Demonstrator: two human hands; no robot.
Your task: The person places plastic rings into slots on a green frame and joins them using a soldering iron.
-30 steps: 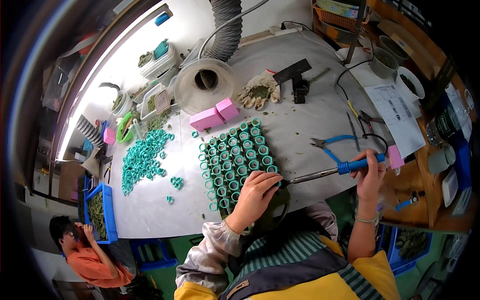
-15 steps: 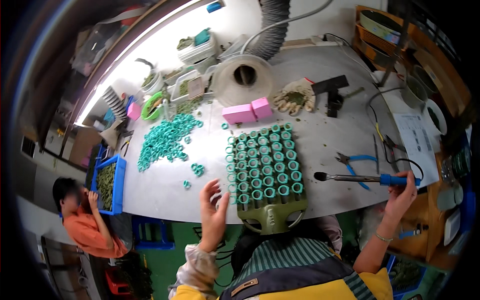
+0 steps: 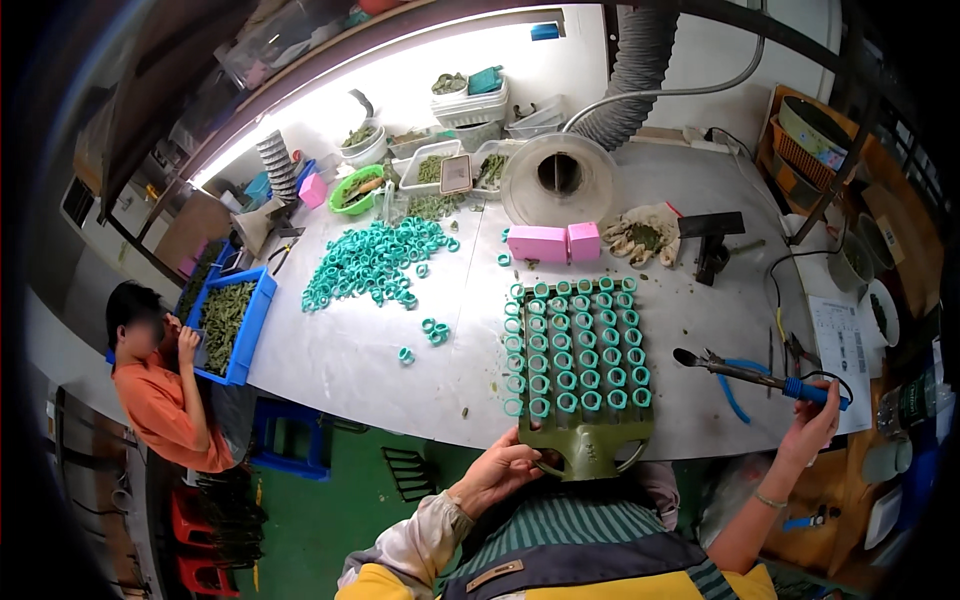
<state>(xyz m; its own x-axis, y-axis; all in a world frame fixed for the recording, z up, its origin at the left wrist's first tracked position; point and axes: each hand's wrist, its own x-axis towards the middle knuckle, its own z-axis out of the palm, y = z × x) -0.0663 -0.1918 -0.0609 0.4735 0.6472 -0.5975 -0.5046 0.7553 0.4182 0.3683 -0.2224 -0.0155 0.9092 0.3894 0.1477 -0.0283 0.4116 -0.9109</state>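
Observation:
At the table's front edge lies a dark green rack (image 3: 585, 440) with a looped handle end toward me. Rows of teal rings (image 3: 567, 379) stand on it. My left hand (image 3: 500, 472) is closed on the rack's near left corner, at the handle loop. Over to the right, my right hand (image 3: 812, 425) grips the blue handle of a corded electric iron with a dark spoon-shaped tip (image 3: 735, 370). The iron is held above the tabletop, its tip pointing left toward the rack. Beneath it, partly covered, lie blue-handled pliers (image 3: 738, 398).
A heap of teal rings (image 3: 375, 260) lies left of the rack, with a few loose ones nearer. Behind the rack are pink blocks (image 3: 540, 243), a clear funnel-shaped hood (image 3: 515, 185) and a work glove (image 3: 640, 232). At far left a person (image 3: 160, 390) sits beside a blue crate (image 3: 262, 300).
My left hand has moved down from beside the rack and closed on its near left corner. The right hand and iron sit slightly lower. The whole view has shifted.

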